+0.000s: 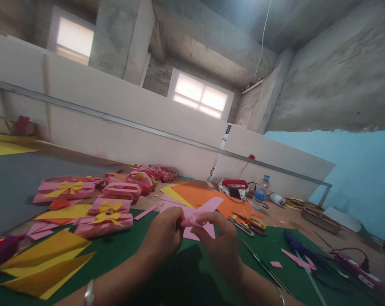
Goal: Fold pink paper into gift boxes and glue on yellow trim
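Both my hands meet over a green mat and pinch a strip of pink paper. My left hand is closed on the strip's folded end from the left. My right hand is closed on the same fold from the right, fingers curled round it. The free end of the strip sticks up and away toward the orange sheet. A bracelet shows on each wrist.
Finished pink paper baskets with yellow bows lie at the left, yellow sheets nearer. Scissors, a water bottle, a red-rimmed pouch, a glue gun and a tray lie to the right.
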### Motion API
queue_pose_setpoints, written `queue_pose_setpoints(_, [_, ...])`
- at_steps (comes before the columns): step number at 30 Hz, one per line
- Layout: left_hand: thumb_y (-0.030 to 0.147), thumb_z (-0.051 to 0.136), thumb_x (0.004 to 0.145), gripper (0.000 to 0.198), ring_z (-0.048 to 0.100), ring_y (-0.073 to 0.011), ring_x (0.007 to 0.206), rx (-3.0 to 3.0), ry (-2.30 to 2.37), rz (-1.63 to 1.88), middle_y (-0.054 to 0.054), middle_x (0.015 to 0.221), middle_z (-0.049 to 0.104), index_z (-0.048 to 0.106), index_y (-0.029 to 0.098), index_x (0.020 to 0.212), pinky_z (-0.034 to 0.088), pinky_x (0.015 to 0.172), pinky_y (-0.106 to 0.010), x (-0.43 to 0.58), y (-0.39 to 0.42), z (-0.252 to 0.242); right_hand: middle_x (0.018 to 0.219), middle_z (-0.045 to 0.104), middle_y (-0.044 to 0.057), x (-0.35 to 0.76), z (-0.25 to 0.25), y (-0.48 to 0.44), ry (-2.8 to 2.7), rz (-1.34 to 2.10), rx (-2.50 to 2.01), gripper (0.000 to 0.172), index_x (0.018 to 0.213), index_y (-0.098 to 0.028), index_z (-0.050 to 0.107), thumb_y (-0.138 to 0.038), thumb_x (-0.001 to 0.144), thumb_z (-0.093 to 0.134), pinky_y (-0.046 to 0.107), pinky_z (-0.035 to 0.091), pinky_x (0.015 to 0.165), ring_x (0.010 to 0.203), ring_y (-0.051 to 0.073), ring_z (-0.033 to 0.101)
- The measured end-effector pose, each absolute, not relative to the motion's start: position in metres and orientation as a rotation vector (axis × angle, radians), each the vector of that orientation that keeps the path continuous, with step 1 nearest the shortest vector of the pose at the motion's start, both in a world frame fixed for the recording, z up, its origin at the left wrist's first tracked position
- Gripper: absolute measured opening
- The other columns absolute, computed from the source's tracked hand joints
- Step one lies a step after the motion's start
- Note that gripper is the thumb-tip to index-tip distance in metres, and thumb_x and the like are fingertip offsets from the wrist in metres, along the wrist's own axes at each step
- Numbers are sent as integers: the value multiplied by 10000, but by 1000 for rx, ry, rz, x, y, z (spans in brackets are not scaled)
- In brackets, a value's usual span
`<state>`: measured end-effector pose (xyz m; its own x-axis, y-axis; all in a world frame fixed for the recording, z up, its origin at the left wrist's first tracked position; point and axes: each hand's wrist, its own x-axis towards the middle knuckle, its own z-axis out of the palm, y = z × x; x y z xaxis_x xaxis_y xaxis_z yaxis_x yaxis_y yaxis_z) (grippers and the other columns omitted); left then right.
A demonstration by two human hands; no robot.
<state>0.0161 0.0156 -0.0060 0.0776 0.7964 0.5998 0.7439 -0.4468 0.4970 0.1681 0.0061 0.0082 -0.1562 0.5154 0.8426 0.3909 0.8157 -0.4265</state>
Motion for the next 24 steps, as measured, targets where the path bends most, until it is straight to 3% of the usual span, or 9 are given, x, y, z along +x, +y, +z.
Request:
queue_pose_setpoints(6, [227, 401, 782, 192, 458, -172, 595, 2269, 1611, 1351, -9, 613, 499, 359, 231, 595, 294, 536, -253, 16, 16, -5, 759, 677, -3, 169, 10, 7, -1823, 65, -640, 121, 786, -245, 693, -148, 713, 693, 277, 479, 656, 717, 153, 605])
queue_pose_setpoints(10, [202, 386, 785, 203, 448, -177, 600, 2278, 1620, 1370, -10, 616, 491, 329, 236, 592, 286, 541, -261, 14, 17, -6, 699, 538, 20, 172, 13, 10, -1827, -152, -668, 97, 812, -269, 726, -224, 746, 670, 273, 434, 558, 663, 154, 516])
queue_pose_setpoints(16, [201, 377, 795, 196, 454, -178, 604, 2278, 1633, 1386, -13, 625, 495, 340, 236, 606, 306, 544, -262, 13, 18, -6, 790, 526, 43, 178, 13, 11, -1896, -299, -595, 287, 1088, -248, 635, -176, 824, 548, 302, 419, 597, 723, 168, 499])
queue_pose_setpoints(19, [180, 377, 788, 189, 467, -177, 615, 2283, 1632, 1395, -17, 634, 510, 353, 232, 608, 322, 550, -261, 13, 17, -5, 824, 489, 42, 180, 15, 6, -1855, -384, -530, 292, 1010, -254, 637, -99, 790, 523, 324, 417, 635, 757, 175, 494])
queue_pose_setpoints(24, [132, 393, 755, 162, 486, -178, 626, 2301, 1635, 1392, -25, 657, 544, 396, 222, 620, 341, 551, -265, 13, 16, -2, 929, 500, 75, 182, 22, 0, -1918, -639, -510, 230, 950, -219, 626, -164, 727, 627, 378, 384, 717, 834, 212, 492])
